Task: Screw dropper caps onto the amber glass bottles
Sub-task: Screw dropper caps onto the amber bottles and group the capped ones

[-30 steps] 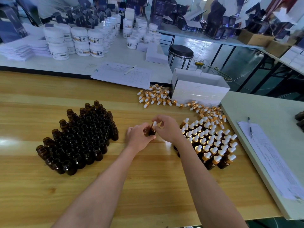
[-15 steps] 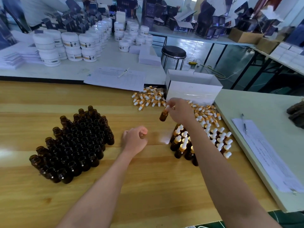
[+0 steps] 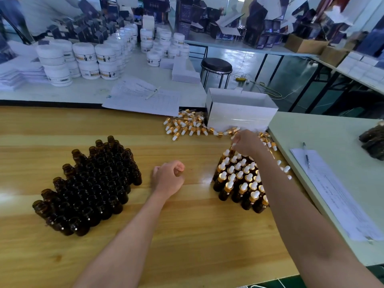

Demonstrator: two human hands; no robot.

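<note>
Right fingers (image 3: 239, 140) pinch capped bottle (image 3: 233, 145); loose caps (image 3: 187, 125), white box (image 3: 239, 118) just beyond.

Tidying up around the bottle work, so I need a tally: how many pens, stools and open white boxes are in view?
Pens: 2
Stool: 1
Open white box: 1
Total: 4

One wide-angle camera, worn on the head, is looking forward and down from close above the pale wooden plank table (image 3: 207, 235). It is framing both forearms, with the left hand (image 3: 169, 177) and right hand (image 3: 247, 143) mid-frame, and reaching the long white work table (image 3: 87, 94) behind.
</note>
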